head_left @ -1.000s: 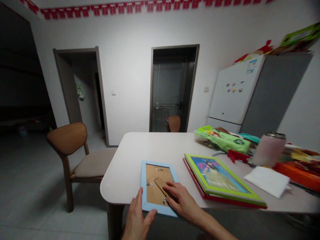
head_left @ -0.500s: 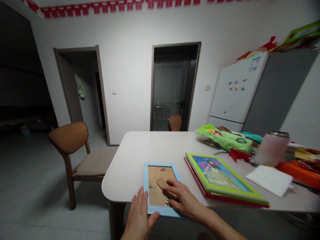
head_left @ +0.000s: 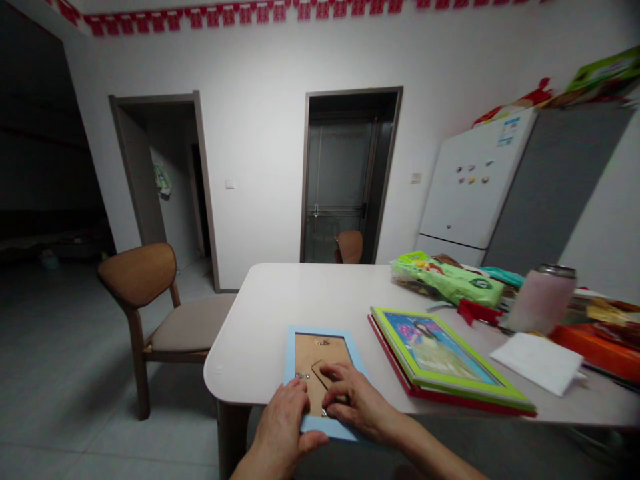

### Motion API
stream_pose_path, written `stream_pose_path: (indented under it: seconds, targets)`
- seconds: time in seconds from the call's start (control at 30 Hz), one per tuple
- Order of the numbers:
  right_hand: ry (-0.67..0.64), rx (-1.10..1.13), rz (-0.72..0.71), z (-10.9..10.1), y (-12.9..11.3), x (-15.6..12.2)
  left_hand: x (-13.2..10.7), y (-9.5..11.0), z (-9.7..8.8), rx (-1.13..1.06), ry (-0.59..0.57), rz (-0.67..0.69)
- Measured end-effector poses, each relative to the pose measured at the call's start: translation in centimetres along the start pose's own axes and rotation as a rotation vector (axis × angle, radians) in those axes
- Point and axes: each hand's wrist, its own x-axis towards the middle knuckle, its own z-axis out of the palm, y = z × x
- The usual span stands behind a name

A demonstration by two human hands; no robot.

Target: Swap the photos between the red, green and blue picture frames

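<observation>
A light-blue picture frame (head_left: 291, 350) lies face down at the table's near edge, its brown backing board (head_left: 313, 353) showing. Metal fittings sit on the board: a far clip (head_left: 325, 342), a left clip (head_left: 303, 376) and a near clip (head_left: 325, 413). My left hand (head_left: 285, 420) grips the frame's near left corner, fingers over the side and thumb along the near edge. The fingers of my right hand (head_left: 353, 400) are bent, with thumb and fingertips pinched at the near clip. That hand partly covers a cut-out stand flap (head_left: 319, 371) in the board.
Right of the frame, a green picture frame (head_left: 415, 367) with a picture lies on a red one (head_left: 385, 350). Farther right are a green packet (head_left: 450, 280), a pink bottle (head_left: 543, 300) and white paper (head_left: 540, 360). A wooden chair (head_left: 140, 273) stands left of the white table (head_left: 280, 293).
My left hand has slid onto the frame, its fingers now reaching the backing near the left clip. My right fingers have curled inward and moved slightly left at the near clip.
</observation>
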Motion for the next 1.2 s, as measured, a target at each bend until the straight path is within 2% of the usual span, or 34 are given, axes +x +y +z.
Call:
stream_pose_path:
  seconds: [0.27,0.47,0.77,0.87,0.97,1.1,1.2]
  targets:
    - [0.209,-0.053,0.079,1.9,0.2,2.5,-0.2,-0.5,0.8,-0.044,0.042,0.004]
    - [0.224,-0.179,0.085,3.0,-0.6,5.2,0.0,-0.7,1.0,-0.096,0.084,0.01]
    - [0.29,-0.272,0.222,3.6,-0.7,6.9,0.0,-0.6,1.2,-0.063,0.082,-0.008]
    - [0.272,-0.244,0.191,2.8,-0.2,6.4,0.0,-0.9,1.4,-0.044,0.071,-0.015]
    - [0.268,-0.25,0.158,0.9,1.3,4.8,-0.1,-1.2,1.4,-0.042,0.063,-0.035]
    - [0.208,-0.372,0.229,-1.5,3.5,2.7,-0.3,-0.7,1.0,-0.062,0.065,-0.036]
    - [0.197,-0.4,0.249,-2.0,4.3,2.3,-0.2,-0.3,0.6,-0.079,0.072,-0.04]
